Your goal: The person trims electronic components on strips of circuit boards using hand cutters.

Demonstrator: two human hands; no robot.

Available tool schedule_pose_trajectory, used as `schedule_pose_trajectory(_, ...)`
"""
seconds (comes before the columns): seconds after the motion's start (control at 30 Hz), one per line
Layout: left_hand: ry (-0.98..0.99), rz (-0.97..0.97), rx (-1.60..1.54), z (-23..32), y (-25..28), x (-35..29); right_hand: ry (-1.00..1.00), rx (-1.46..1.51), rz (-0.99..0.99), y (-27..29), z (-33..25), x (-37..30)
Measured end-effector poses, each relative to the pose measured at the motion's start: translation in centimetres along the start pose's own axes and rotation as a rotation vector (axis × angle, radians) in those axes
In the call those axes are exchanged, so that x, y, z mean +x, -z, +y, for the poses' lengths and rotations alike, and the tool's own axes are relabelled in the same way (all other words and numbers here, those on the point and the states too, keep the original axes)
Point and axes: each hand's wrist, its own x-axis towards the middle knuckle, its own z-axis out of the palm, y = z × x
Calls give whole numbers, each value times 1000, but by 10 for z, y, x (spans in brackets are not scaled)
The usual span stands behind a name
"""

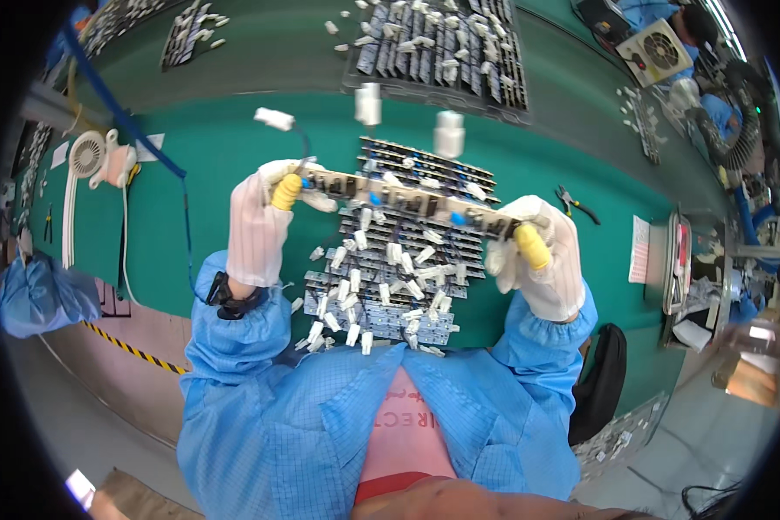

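Observation:
Between my two gloved hands stretches a long narrow circuit board [407, 201] with blue and dark parts along it, raised above the bench. My left hand [273, 208] pinches its left end, a yellow cover on the thumb. The right end is gripped by my right hand [537, 251], also with a yellow finger cover. White connectors [449, 134] on short wires stick out from the board's far side. Below it, rows of similar circuit boards [381, 312] with many white connectors lie on the green mat, partly hidden by the held board.
A black tray [433, 94] of more boards stands at the far side. Cutting pliers [576, 206] lie right of my right hand. At the left are a small white fan [95, 158] and a blue cord [186, 225] running to my left wrist strap. A metal-edged bin [676, 260] stands at the right.

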Motion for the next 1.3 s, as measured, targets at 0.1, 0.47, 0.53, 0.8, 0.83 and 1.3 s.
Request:
schedule_pose_trajectory(0.1, 130, -26, -239, 0, -2, 5, -18, 25, -26, -9, -7, -4)
schedule_pose_trajectory(0.47, 31, -26, -314, 30, 8, -1, -158, 310, 115, 1, 14, 10)
schedule_pose_trajectory(0.53, 29, -54, -476, 25, 7, -4, -99, 371, 111, 4, 23, 12)
schedule_pose_trajectory(0.8, 289, -57, -557, 18, 9, 5, 108, 24, 146, -12, 10, 25)
schedule_pose_trajectory(0.83, 361, 45, -600, -5, 18, 11, 121, -90, 185, -11, 12, 30)
schedule_pose_trajectory(1.3, -69, 129, -130, -43, 48, 34, 404, -434, 473, 19, 44, 63)
